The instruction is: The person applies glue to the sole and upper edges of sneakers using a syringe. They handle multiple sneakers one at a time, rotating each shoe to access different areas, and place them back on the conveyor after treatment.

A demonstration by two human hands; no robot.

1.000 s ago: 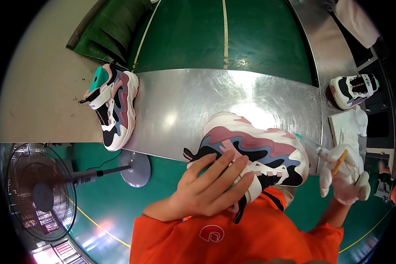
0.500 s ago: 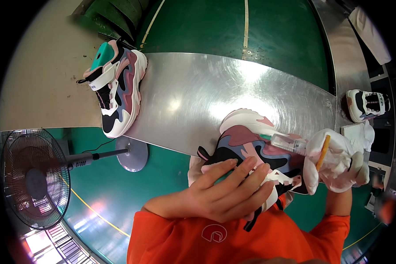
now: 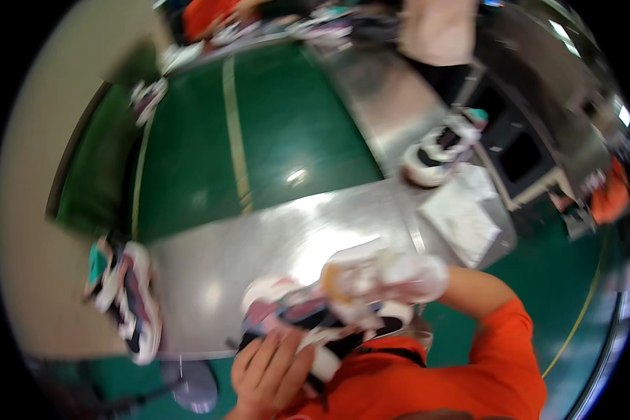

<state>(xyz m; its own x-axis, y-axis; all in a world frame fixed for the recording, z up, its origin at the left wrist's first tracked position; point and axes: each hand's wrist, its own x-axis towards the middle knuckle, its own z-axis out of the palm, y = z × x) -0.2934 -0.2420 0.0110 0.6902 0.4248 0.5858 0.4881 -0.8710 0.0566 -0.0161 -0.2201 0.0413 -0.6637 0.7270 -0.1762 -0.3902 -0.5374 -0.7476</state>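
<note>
Head view: left hand [image 3: 269, 371] gripping sneaker [image 3: 294, 318].

Person wears an orange short-sleeved top; the sleeve ends above the right elbow, forearm bare below it. Right hand [image 3: 406, 276] is covered by a white glove, blurred in this view. Left hand [image 3: 269, 371] is bare, no glove, no visible jewellery.
</note>
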